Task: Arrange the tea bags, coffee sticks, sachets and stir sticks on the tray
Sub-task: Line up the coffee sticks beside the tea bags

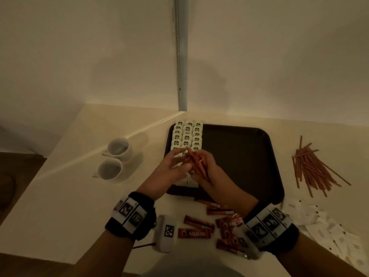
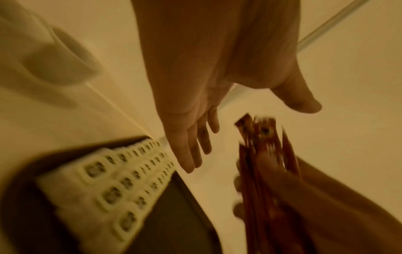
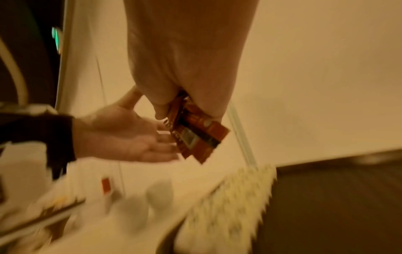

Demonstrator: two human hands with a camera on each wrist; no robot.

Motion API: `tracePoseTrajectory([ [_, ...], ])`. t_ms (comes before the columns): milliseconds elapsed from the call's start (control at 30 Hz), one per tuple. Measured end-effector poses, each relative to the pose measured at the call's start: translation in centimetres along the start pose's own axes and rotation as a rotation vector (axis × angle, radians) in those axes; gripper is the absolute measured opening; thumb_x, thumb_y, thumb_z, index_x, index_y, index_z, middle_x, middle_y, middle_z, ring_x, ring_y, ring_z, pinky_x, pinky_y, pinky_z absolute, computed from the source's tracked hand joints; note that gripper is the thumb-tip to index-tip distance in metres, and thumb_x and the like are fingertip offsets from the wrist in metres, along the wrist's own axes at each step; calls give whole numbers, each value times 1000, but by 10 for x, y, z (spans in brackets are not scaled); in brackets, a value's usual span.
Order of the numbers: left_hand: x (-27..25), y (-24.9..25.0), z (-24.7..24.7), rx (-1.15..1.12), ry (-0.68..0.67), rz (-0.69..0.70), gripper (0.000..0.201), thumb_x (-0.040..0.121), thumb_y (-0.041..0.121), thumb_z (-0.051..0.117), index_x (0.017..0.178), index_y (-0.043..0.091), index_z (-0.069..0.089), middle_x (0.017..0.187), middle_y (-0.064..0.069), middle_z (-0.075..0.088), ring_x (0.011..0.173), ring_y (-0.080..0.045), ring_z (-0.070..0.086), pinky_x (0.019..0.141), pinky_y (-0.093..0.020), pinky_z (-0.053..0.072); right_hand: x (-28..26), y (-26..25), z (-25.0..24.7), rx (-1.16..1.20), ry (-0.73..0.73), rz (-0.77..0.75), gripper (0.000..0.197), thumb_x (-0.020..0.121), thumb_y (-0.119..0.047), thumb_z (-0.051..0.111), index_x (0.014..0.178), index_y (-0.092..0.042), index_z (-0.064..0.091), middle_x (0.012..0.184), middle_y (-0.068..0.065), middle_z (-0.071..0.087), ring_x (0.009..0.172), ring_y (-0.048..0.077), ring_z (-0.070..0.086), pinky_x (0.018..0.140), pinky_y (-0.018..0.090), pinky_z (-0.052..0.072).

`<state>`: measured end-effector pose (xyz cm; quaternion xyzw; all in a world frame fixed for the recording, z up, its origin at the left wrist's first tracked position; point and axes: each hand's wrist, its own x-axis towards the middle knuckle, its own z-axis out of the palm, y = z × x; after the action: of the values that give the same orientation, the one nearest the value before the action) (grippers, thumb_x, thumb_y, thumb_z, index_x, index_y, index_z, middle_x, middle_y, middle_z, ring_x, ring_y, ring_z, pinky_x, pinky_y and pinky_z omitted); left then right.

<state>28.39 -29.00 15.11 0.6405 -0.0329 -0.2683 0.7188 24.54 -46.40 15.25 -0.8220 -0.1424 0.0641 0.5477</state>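
Obs. Right hand [image 1: 207, 172] grips a bundle of red-brown coffee sticks [image 1: 196, 163], fingers and thumb curled round the lower part; the upper ends fan out unevenly. In the right wrist view the printed ends of the bundle stick out past the fingers. Left hand [image 1: 175, 166] is spread, fingers straight, palm toward the bundle; head view suggests the fingertips touch or nearly touch it, but motion blur leaves contact uncertain.

Both hands hover over the near-left part of the dark tray [image 1: 249, 156]. Tea bags [image 1: 187, 136] fill its left strip in three tidy columns, from about 11 o'clock of the tray toward 7 o'clock. Rest of tray floor is bare.

Off tray: loose coffee sticks [image 1: 199, 233] at 6 o'clock of the tray on the table [image 1: 60, 196]; stir sticks [image 1: 313, 168] heaped at 3 o'clock; white sachets [image 1: 327, 226] at 4–5 o'clock; two cups [image 1: 114, 158] at 9 o'clock.

Handling, judged: sticks are light, slim, semi-flexible packets with glossy film, so likely to slide against each other. A mid-length grip should hold the bundle best; the flat left palm can square the ends. Squeezing hard may crease them. Risk: a loose grip lets the fan spill onto the tea bags.
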Motion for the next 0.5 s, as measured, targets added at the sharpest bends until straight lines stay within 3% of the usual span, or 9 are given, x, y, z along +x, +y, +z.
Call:
tracePoseTrajectory([
  [133, 31, 30, 41, -330, -94, -62, 48, 78, 31, 68, 123, 21, 55, 126, -8, 61, 120, -23, 55, 101, -41, 44, 33, -28, -23, 23, 89, -104, 46, 96, -13, 49, 135, -22, 27, 113, -11, 54, 103, -1, 58, 87, 15, 48],
  [200, 40, 43, 53, -433, -110, -65, 42, 79, 29, 63, 120, 20, 59, 130, -7, 61, 126, -25, 52, 107, -42, 38, 46, -33, -28, 34, 124, -69, 46, 96, -11, 47, 138, -17, 29, 116, -8, 53, 106, -5, 54, 91, 13, 45],
  [233, 44, 48, 58, -466, -100, -65, 42, 79, 28, 62, 120, 20, 60, 130, -6, 61, 126, -25, 52, 107, -42, 38, 51, -35, -29, 28, 138, -50, 45, 97, -14, 45, 140, -15, 29, 120, -4, 52, 109, -2, 52, 95, 18, 46],
  [300, 49, 55, 63, -515, -69, -84, 44, 82, 29, 60, 125, 18, 59, 126, -6, 64, 122, -23, 55, 104, -39, 41, 55, -32, -30, -219, 195, -12, 46, 98, -30, 35, 141, -15, 28, 128, 3, 46, 116, 11, 46, 99, 34, 43],
  [400, 52, 61, 67, -539, -24, -118, 31, 94, 28, 52, 120, 16, 61, 114, -6, 70, 109, -18, 64, 91, -32, 49, 52, -25, -34, -827, 328, 36, 65, 90, -48, 13, 144, -14, 27, 129, 7, 39, 113, 20, 35, 92, 38, 32],
  [500, 53, 57, 68, -513, 32, -135, 33, 96, 32, 50, 122, 15, 62, 116, -6, 69, 108, -18, 64, 89, -31, 50, 48, -22, -37, -829, 365, -21, 68, 88, -48, 14, 146, -14, 25, 136, 8, 32, 123, 20, 25, 98, 42, 26],
])
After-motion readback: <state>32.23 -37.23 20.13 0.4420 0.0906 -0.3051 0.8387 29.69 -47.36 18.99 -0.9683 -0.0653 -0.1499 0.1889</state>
